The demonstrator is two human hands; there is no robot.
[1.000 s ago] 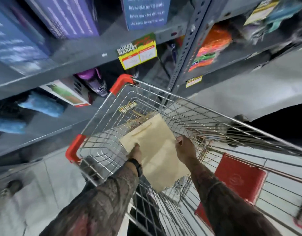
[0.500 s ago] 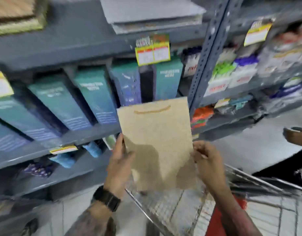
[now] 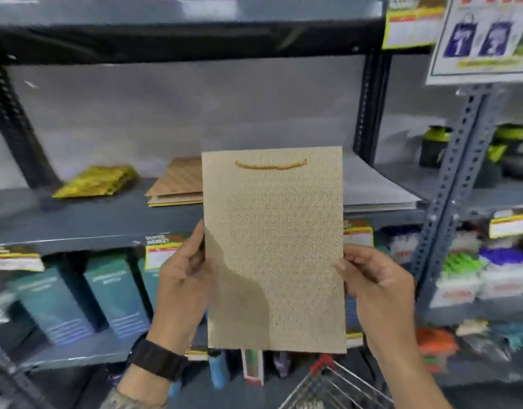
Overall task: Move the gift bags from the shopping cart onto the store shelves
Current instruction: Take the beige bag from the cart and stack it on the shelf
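I hold a flat beige gift bag [image 3: 273, 249] with an embossed gold pattern and a gold cord handle upright in front of the grey shelf [image 3: 107, 222]. My left hand [image 3: 185, 278] grips its left edge and my right hand [image 3: 375, 284] grips its right edge. On the shelf behind it lie a striped brown gift bag stack [image 3: 177, 181], a yellow-green packet pile [image 3: 98, 180] and a flat grey gift bag stack [image 3: 375, 187]. Only the wire corner of the shopping cart [image 3: 328, 385] shows at the bottom.
Teal boxes [image 3: 86, 296] fill the lower shelf, with yellow price tags [image 3: 160, 252] on the shelf edge. A perforated upright post [image 3: 451, 178] divides off the right bay with bottles and packets. A gift bag poster [image 3: 487, 36] hangs top right.
The bag has been lifted out of the cart and raised upright to the upper shelf level. My view has tilted up from the cart to the shelves.
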